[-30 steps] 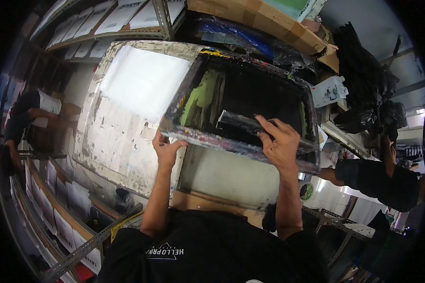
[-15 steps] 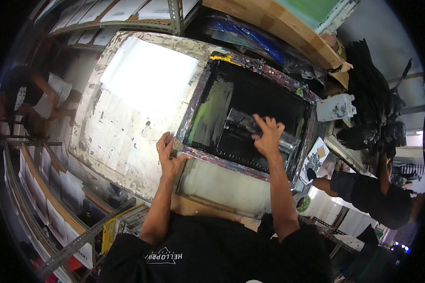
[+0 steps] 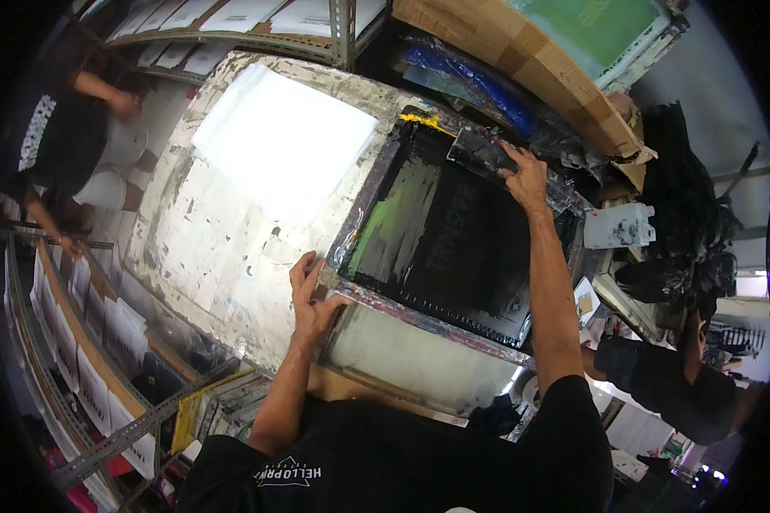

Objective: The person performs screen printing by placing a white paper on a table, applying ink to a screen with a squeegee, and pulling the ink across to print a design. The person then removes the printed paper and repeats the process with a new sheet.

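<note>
Printing screen [image 3: 453, 239]: flat on worktop [image 3: 222, 231], lying ahead-right. Left hand [image 3: 312, 299] grips near corner (closest); right hand [image 3: 526, 175] reaches to far edge, closed on squeegee [image 3: 488, 154], which lies along it.

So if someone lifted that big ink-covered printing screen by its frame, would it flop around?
Probably not: the screen frame looks like rigid bars, so it should lift stiffly. Its black mesh seems thin and easily damaged. The ink-smeared edges under the left hand may feel slippery.

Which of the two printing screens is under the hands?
The black, ink-smeared screen lying flat on the table: left hand on its near corner, right hand at its far edge. The green screen sits shelved above.
</note>
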### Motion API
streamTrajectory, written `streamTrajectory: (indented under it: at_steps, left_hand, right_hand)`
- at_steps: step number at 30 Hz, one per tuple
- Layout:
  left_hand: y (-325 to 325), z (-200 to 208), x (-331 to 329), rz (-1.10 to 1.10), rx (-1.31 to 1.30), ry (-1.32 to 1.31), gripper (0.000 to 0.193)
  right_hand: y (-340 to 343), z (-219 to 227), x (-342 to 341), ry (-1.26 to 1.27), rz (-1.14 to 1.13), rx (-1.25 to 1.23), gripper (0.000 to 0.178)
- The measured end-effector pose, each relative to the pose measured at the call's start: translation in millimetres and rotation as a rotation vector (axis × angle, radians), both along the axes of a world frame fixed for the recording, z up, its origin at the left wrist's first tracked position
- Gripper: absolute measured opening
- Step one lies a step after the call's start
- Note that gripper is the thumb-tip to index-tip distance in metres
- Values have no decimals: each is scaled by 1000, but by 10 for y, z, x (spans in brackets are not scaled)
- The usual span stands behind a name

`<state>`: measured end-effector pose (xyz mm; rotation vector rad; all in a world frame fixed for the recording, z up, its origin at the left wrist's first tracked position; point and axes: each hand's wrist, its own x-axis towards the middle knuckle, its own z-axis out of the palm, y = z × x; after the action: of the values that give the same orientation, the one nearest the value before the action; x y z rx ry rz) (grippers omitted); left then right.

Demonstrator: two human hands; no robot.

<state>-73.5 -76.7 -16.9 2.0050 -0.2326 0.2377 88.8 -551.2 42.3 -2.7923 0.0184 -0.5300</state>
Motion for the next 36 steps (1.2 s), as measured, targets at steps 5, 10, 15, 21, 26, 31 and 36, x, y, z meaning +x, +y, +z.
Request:
streamTrajectory:
  at_steps: [5,10,15,21,26,31,36]
  left_hand:
    - [-33,49,-5,8,-58,110,89]
    - [-98,116,-81,38,-197,169,82]
    - [-186,421,-12,33,-404,119,74]
    - [-464,1090,239,53,-521,28,71]
    - [-841,1475,580,45,-686,-111,73]
    - [-1073,503,536,71,157,61,39]
    - [-1336,62,133,42,561,-157,28]
  right_hand:
    - [118,122,-255,30,71,8,55]
    - [568,77,-1010,15,13,-92,55]
    - [1155,685,-2015,105,11,-18,55]
    - [1461,1668,-2532,-39,83,-34,56]
    - [1132,2117,-2084,-266,53,-197,68]
    - [783,2715,-1477,-218,107,-61,58]
    - [558,2878,-1230,-293,87,-127,51]
